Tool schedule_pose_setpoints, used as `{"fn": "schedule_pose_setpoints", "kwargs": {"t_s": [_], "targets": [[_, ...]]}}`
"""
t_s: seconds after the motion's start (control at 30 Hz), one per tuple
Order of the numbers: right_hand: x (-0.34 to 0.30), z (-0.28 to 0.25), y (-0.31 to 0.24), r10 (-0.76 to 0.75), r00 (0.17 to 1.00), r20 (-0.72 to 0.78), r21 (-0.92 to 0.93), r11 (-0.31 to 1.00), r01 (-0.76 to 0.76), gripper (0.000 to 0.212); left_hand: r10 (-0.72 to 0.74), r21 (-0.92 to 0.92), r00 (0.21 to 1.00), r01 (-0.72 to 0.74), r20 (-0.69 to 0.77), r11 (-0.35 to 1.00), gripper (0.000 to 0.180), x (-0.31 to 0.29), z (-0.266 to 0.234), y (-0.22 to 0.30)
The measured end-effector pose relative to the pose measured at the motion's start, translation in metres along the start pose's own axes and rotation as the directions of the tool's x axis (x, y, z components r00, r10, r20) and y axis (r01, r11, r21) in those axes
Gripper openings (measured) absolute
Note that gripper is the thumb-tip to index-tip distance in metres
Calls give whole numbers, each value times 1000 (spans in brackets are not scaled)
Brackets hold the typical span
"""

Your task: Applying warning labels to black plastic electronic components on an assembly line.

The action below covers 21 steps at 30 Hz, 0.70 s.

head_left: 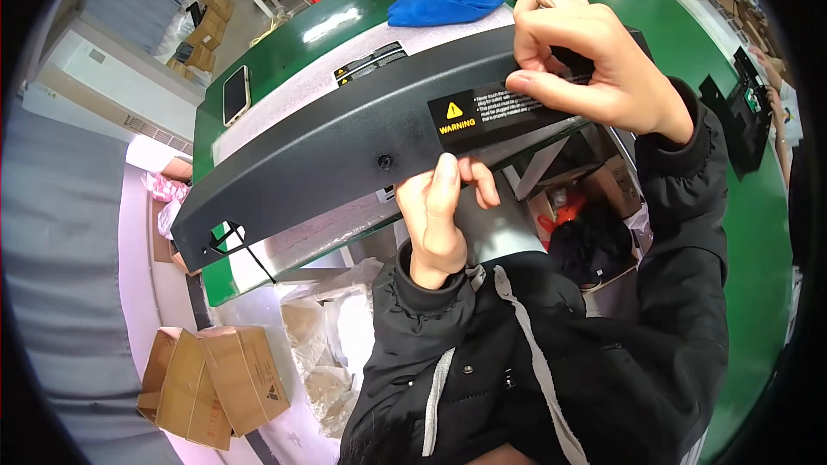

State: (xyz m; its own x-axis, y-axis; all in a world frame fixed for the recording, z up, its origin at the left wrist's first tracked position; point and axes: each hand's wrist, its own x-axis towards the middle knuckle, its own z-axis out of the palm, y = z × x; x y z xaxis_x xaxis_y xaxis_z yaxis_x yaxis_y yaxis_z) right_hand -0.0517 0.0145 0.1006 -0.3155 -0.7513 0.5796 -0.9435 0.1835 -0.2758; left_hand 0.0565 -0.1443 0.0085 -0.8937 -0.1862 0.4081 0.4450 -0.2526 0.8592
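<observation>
A long, curved black plastic panel (301, 155) is tilted over the near side of the table, with a small round hole and a larger cut-out toward its left end. My left hand (435, 215) grips its lower edge, the thumb against the front face. A black warning label (457, 120) with a yellow triangle lies along the panel's right half. At the label's upper right part my right hand (586, 60) is closed, thumb and bent forefinger at the label. The hand covers the label's right end, so whether that end is stuck down cannot be seen.
Behind the panel, a sheet of similar labels (370, 63), a phone (236, 95) and a blue cloth (444, 2) lie on the green table (345, 15). Cardboard boxes (215, 383) stand on the floor at lower left. Another person's hand (775, 108) and a dark part (741, 116) are at far right.
</observation>
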Motion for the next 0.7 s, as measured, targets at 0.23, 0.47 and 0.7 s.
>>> {"fn": "schedule_pose_setpoints", "kwargs": {"t_s": [0.23, 0.47, 0.7], "targets": [[0, 0, 0, -64, 998, 30, -56, 996, 65, 19, 58, 49, 997, -60, 49, 997, 39, 1, -3, -2], [5, -2, -9, -34, 998, 58, -91, 995, 40, 19, 19, -21, 998, -20, -67, 1000, 40, 1, 5, -1], [2, -3, -5, -45, 997, 61, -97, 994, 50, 18, 9, -25, 992, -12, -126, 1000, 32, 3, 9, -5]]}}
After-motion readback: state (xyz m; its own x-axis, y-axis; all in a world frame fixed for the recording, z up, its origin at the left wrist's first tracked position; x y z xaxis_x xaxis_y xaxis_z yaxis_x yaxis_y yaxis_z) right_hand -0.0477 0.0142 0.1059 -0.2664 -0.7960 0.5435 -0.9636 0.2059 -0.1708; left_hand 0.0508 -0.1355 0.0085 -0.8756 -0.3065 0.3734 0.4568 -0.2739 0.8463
